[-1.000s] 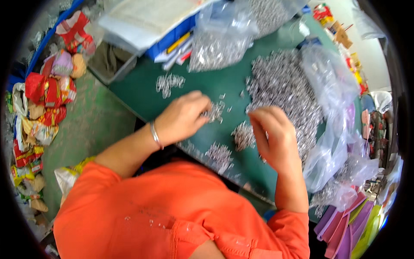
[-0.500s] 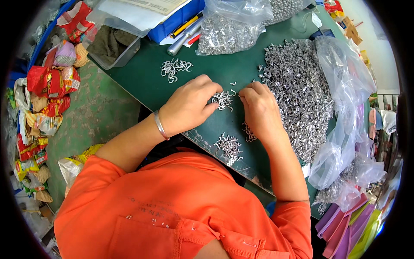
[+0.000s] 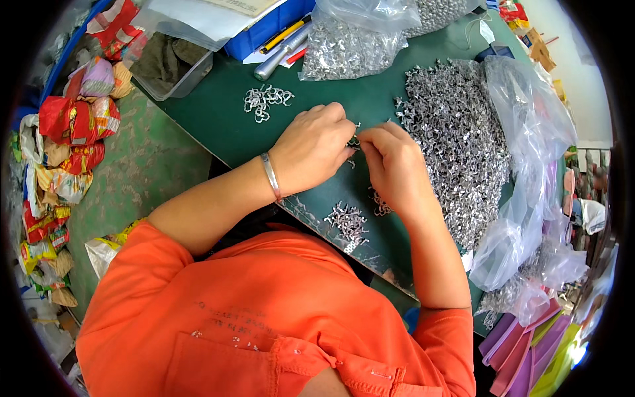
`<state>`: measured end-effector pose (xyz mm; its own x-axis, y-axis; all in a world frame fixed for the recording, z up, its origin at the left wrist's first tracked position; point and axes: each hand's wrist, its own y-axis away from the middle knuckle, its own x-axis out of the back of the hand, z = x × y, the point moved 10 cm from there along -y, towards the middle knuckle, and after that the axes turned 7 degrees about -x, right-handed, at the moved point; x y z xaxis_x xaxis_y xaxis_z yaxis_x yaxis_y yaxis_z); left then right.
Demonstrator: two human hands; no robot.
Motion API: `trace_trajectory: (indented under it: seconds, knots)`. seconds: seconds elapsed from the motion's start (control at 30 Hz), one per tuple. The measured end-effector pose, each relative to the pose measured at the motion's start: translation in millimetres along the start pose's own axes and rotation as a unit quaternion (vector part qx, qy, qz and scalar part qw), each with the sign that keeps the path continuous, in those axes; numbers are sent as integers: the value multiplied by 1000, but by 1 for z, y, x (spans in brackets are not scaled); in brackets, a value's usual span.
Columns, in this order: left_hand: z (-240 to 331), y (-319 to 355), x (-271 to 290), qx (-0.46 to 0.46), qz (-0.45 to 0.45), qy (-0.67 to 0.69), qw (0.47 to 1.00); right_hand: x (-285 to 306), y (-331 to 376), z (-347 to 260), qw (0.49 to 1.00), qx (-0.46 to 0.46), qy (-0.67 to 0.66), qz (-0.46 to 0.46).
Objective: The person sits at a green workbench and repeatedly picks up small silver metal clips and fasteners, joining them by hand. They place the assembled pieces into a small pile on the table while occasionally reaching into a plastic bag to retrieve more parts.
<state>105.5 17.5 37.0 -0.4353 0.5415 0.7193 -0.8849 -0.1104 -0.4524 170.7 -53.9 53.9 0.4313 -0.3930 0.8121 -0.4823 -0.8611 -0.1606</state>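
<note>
Small silver-coloured metal pieces (image 3: 353,141) were flanked by the left hand (image 3: 313,149) and the right hand (image 3: 397,162), fingers bent nearly together; whether any was held could not be told.

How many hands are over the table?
2: the left hand, with a bracelet on its wrist, and the right hand, between the left one and the big metal heap. No others show.

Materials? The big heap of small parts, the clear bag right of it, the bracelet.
Heap of small parts: likely bare metal; silvery, bright glints.
Clear bag: probably plastic film; glossy, translucent, creased.
Bracelet: looks metal; smooth, silver sheen, exact alloy unclear.
</note>
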Motion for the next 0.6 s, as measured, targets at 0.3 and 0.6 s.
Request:
trace_trajectory:
  seconds: [0.3,0.6]
  knots:
    - [-3,4,6,5,23,56,998,-15,-13,12,999,-27,-13,-43]
    - [-21,18,7,209,43,353,911,9,-8,-15,993,16,-116,-6]
